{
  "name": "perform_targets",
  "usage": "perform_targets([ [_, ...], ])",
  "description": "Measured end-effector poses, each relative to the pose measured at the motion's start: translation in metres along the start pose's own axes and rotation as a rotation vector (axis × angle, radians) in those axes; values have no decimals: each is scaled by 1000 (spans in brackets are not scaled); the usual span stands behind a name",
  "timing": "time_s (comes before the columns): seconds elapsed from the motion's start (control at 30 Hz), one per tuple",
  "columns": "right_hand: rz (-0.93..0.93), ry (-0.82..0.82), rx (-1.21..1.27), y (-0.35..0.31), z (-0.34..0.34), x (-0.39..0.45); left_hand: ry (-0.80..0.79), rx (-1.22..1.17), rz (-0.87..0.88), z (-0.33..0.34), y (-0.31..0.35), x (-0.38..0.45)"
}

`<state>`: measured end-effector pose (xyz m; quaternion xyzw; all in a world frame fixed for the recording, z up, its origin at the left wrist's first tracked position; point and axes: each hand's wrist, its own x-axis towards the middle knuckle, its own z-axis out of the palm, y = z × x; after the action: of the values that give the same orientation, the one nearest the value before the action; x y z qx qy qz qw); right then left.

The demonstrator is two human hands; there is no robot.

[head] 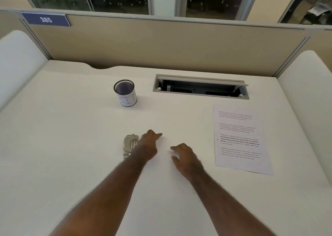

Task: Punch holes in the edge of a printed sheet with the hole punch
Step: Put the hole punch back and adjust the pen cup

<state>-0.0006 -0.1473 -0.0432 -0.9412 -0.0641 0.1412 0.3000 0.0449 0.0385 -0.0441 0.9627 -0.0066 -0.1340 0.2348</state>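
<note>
A silver metal hole punch [129,144] lies on the white desk, near the middle. My left hand [148,145] is over its right side and hides part of it; the fingers are spread and point away from me, holding nothing. To the right, my right hand [183,155] hovers just above the desk with its fingers apart and empty. The printed sheet [239,138] lies flat on the desk at the right, well apart from both hands, with several blocks of text on it.
A black mesh cup [125,93] with a white paper label stands behind the punch. An open cable hatch [200,86] is set into the desk at the back. A beige partition with a "385" sign [46,19] closes off the far side.
</note>
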Motion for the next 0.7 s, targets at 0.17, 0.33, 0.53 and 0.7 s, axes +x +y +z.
perform_targets([
  [0.17, -10, 6, -89, -11, 11, 8, -65, 72, 84, -4, 4, 4],
  [0.33, -141, 96, -354, -13, 20, 11, -92, 228, 148, -6, 10, 3],
  [0.53, -206, 229, -492, -11, 25, 5, -73, 307, 189, 0, -1, -15],
  [0.7, -138, 171, -378, -13, 21, 19, -96, 206, 159, 14, -15, -36],
])
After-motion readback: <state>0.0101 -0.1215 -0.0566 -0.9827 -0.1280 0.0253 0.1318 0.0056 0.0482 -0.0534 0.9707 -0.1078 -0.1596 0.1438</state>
